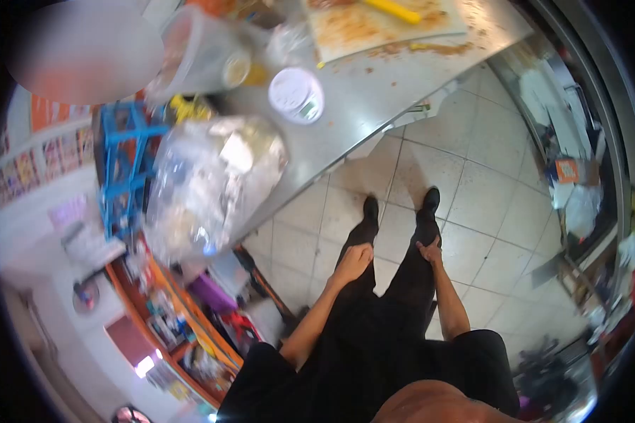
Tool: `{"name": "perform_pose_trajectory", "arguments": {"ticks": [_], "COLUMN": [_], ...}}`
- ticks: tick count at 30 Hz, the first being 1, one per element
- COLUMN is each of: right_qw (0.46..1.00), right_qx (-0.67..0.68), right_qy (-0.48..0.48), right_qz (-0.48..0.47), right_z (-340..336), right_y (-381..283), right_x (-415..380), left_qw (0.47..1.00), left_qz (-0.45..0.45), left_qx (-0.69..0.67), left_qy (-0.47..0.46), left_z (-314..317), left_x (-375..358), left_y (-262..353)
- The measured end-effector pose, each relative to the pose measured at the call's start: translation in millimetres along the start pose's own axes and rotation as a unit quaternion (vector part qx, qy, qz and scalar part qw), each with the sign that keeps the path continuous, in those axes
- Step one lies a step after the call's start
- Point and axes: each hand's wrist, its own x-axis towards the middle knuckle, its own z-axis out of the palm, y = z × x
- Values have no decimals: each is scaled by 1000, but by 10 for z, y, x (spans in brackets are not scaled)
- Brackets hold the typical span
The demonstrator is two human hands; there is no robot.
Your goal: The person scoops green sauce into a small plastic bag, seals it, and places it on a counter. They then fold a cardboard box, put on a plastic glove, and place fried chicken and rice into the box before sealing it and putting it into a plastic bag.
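My left hand (358,261) rests on the left leg of my black trousers (404,282), with its fingers curled inward. Whatever lies under those fingers, if anything, is hidden. On the right trouser leg lies my right hand (430,251), its thumb apart from the fingers and no object visible in it. Both hands are below the metal worktable (363,106), away from its edge. A round white kitchen scale (296,95) stands on that table, beside a large clear plastic bag (215,180) with mixed contents.
A stained cutting board (384,32) with a yellow-handled tool (394,10) lies at the table's far end. Translucent tubs (197,53) and a blue crate (125,166) are at the left. Tiled floor (466,204) surrounds my feet; cluttered shelves (575,169) line the right.
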Motion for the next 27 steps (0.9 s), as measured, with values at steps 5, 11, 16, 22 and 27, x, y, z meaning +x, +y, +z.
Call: {"name": "perform_pose_trajectory", "arguments": {"ticks": [5,11,16,22,27], "right_qw": [992,978,970,931,924], "right_qx": [4,49,150,314,306], "right_qy": [30,153,182,187,224], "right_qz": [121,131,56,-19,-51], "right_z": [399,1139,981,615,584], "right_y": [-342,-187,232,28,-26], "right_x": [-76,196,396,432,696], "left_qw": [994,964,950,880,781], "left_qz": [14,-7,95,-71,-150], "left_qx": [100,234,290,403,531], "left_qy": [-50,-123,66,242,293], "left_z": [-355,-759,-1303,-2316,-3121], "left_x": [485,1291,2587,3253,3221], "left_y": [-864,-2195,-3889,-5415,-6087]}}
